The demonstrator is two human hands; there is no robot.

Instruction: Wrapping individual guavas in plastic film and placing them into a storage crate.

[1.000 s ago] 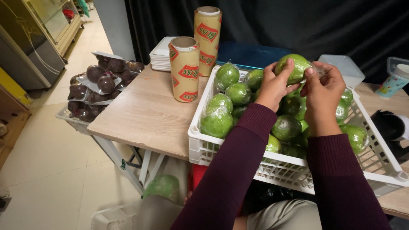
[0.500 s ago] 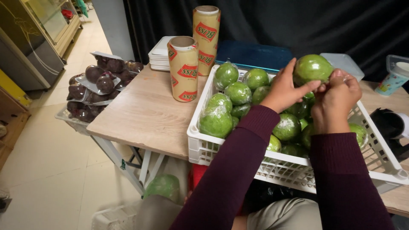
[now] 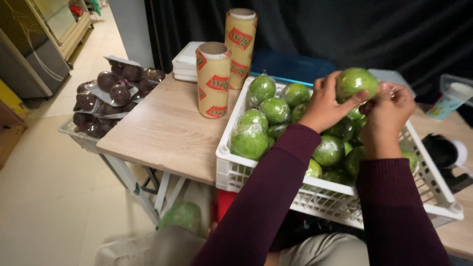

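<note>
Rolls (image 3: 213,79) beside crate (image 3: 231,165); hands (image 3: 327,101) hold fruit (image 3: 355,81).

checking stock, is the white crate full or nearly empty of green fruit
Fairly full. The white crate holds many wrapped green fruits piled above its rim at the far-left end; arms hide the rest. Left hand and right hand hold one fruit above.

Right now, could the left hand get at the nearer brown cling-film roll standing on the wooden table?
Probably, once freed: the left hand holds the wrapped green fruit, and bare tabletop lies between the white crate and the nearer roll.
</note>
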